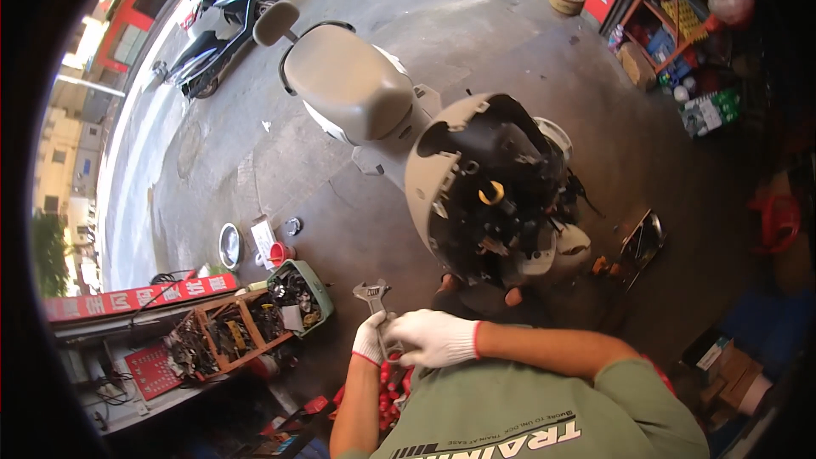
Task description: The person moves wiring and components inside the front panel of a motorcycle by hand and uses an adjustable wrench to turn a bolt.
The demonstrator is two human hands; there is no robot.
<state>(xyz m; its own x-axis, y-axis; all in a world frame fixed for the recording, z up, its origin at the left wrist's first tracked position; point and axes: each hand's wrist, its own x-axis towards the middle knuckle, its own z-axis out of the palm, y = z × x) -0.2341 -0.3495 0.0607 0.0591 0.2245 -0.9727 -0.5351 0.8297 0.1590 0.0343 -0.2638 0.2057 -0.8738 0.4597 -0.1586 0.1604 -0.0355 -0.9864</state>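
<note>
Both my hands wear white knitted gloves with red cuffs. My left hand [368, 340] is closed around an adjustable wrench [372, 292], whose jaw end points up and away from me. My right hand [438, 338] reaches across from the right, its bent fingers closed over the wrench's handle; the fingertips are partly hidden. Ahead of my hands stands a beige scooter [340, 85] with its front part opened up. Dark inner parts and a yellow piece [491, 194] show inside the front shell [433, 178].
At the left, a bench carries a wooden tray [242, 327] of tools and a green bin [319, 293] of metal parts. A metal bowl [230, 245] and a red cup [280, 253] are beyond it. A mirror [643, 236] lies right of the scooter. Shelves [667, 17] stand far right.
</note>
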